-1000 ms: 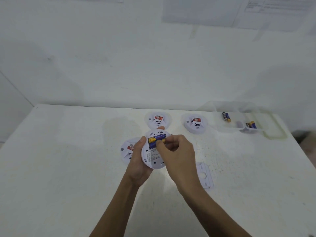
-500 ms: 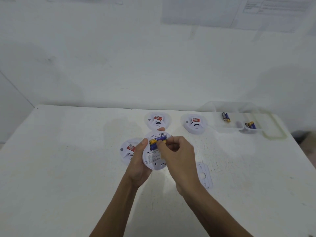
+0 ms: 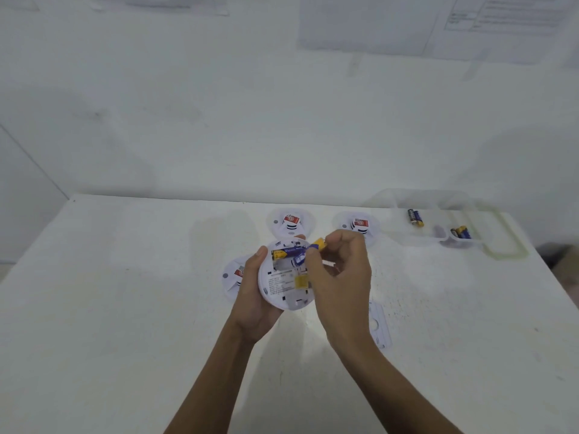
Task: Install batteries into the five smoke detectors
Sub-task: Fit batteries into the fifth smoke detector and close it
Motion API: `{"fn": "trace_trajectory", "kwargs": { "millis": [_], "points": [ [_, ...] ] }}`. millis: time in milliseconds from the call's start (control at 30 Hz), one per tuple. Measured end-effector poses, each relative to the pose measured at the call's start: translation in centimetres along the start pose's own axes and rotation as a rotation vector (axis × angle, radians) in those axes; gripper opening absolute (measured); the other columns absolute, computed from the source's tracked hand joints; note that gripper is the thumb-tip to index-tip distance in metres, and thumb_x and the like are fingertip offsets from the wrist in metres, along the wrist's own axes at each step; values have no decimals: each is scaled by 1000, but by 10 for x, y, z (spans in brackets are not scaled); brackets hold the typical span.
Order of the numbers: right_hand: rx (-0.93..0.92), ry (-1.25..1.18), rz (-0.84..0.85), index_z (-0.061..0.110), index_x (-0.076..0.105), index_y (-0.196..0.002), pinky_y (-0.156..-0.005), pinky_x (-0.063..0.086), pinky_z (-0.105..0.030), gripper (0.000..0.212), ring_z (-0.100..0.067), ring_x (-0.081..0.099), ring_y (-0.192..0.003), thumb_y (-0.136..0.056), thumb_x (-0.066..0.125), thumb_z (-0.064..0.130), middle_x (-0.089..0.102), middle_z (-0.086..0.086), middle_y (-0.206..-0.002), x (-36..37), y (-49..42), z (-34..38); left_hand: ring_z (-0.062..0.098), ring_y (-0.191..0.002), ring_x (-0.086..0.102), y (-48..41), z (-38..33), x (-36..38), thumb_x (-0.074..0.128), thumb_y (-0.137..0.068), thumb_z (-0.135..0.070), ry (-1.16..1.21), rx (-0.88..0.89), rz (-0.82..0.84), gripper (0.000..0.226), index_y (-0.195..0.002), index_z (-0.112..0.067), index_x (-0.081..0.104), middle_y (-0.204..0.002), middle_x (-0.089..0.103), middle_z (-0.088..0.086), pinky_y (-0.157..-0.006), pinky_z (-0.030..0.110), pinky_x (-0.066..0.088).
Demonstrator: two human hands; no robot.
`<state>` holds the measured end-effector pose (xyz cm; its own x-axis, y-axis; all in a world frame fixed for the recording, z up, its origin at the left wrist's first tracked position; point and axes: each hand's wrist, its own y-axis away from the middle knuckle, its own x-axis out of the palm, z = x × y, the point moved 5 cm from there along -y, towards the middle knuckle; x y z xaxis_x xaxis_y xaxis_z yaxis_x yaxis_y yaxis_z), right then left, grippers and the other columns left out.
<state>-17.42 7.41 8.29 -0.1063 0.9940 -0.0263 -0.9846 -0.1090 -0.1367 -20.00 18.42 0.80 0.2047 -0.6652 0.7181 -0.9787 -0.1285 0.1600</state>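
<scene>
My right hand point(image 3: 340, 277) has tipped the second battery point(image 3: 318, 244) up, pinching it; my left hand point(image 3: 250, 296) grips the opened smoke detector point(image 3: 282, 288).

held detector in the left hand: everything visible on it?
The held detector is a round white plastic disc, back side toward the camera. The left hand grips its left rim. Its open battery bay near the far edge holds one blue-yellow battery lying flat. The right hand pinches a second battery angled into the bay. Below are a printed label and a yellow sticker.
</scene>
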Motion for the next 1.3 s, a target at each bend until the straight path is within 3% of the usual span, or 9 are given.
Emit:
{"fn": "trace_trajectory", "kwargs": {
  "millis": [167, 267, 467, 633, 800, 900, 1100, 1200, 1300],
  "points": [
    [-229, 133, 234, 20, 49, -84, -62, 53, -22, 16, -15, 62, -77, -81, 47, 4, 54, 5, -79, 1, -10, 13, 26, -96, 68, 0, -2, -1, 80, -54, -61, 5, -3, 57, 68, -108, -21, 72, -110, 69, 10, -76, 39, 56],
    [-448, 405, 426, 12, 47, -78, -54, 40, -21, 9, -14, 48, -65, -79, 44, 4, 47, 2, -75, 6, -12, 20, 26, -95, 68, 3, -3, 0, 78, -59, -59, -11, -1, 74, 62, -106, -19, 73, -107, 70, 11, -77, 38, 56],
    [-793, 919, 682, 21, 61, -106, -51, 20, -11, 24, -7, 38, -59, -89, 45, 25, 52, 3, -82, 19, -11, 13, 19, -79, 71, 6, -3, 2, 77, -53, -63, -100, 61, 38, 52, -88, -25, 77, -88, 74, 4, -69, 30, 57],
    [-852, 977, 739, 24, 62, -107, -45, 30, -22, 23, -12, 44, -56, -90, 46, 26, 50, 4, -76, 21, -17, 13, 18, -74, 71, 7, -3, 4, 78, -47, -67, -121, 65, 79, 52, -84, -31, 77, -85, 75, 1, -65, 29, 58],
    [-852, 973, 791, 25, 62, -107, -48, 21, -16, 24, -9, 38, -57, -90, 46, 28, 50, 5, -75, 19, -24, 15, 27, -83, 70, 6, -3, 10, 69, -67, -60, -89, 23, 94, 47, -98, -25, 74, -97, 73, 9, -65, 44, 58],
    [-856, 1017, 830, 32, 55, -106, -46, 20, -17, 19, -10, 40, -55, -88, 50, 30, 47, 7, -70, 16, -28, 18, 17, -73, 72, 5, 1, 11, 44, -82, -47, -159, 35, 32, 33, -83, -37, 76, -85, 75, -2, -59, 30, 58],
    [-784, 1058, 903, 34, 58, -109, -47, 33, -25, 23, -14, 47, -58, -88, 50, 29, 48, 5, -68, 4, -37, 12, 19, -78, 72, -3, 13, 16, 77, -49, -69, -249, 51, 93, 51, -88, -37, 75, -90, 75, -2, -61, 32, 58],
    [-755, 1005, 912, 30, 51, -100, -48, 39, -31, 13, -16, 46, -57, -87, 52, 28, 46, 4, -69, -7, -39, 7, 31, -87, 69, -10, 23, 19, 78, -54, -65, -211, 21, 112, 64, -106, -28, 68, -101, 72, 6, -68, 45, 59],
    [-763, 920, 871, 28, 39, -95, -45, 39, -32, 15, -18, 43, -54, -87, 52, 27, 36, 7, -77, -19, -43, 7, 23, -82, 71, -12, 29, 31, 62, -71, -56, -178, -4, 136, 36, -97, -34, 74, -96, 74, 1, -65, 38, 59]
  ]
}}
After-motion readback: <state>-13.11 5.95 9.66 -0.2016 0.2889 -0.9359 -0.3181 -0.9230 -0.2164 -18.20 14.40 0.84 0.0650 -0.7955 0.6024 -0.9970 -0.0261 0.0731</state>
